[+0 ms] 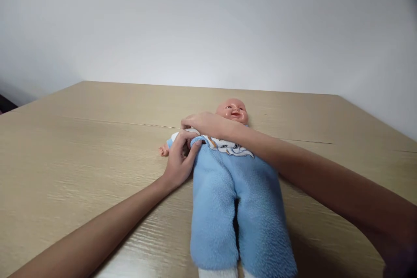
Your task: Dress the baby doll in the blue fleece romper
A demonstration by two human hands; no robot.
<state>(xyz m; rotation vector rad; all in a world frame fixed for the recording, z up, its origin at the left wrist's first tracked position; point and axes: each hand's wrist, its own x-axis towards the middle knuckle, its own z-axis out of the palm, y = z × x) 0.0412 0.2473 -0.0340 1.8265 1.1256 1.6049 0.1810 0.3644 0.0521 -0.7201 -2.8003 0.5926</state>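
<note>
Counter (81,156), pale and wood-grained, carries a doll (233,110) lying on its back near the middle, head away from the wearer. At the far left of the doll, its small hand (163,150) rests out to the side, beyond a white sleeve (175,137) with a blue cuff (169,143). Next to the right, the left hand (178,160) stands beside the doll's upper body: thumb and fingers are drawn narrow and appear to hold the upper edge of the blue romper (215,191). Above it, the right hand (206,124) reaches across the doll's chest, its fingers bent down near the sleeve; whether they grip cloth is hidden, so their hold cannot be told. Further right, the stitched animal figure (230,147) is partly covered by the right forearm (276,152), which slants back toward the lower right.

For sound handling, the left thumb should keep its pinch close to the cloth's edge, since soft fleece likely bunches. The right fingers would best steady the shoulder without dragging the sleeve, and raising that forearm slightly could spare the doll's chin.
</note>
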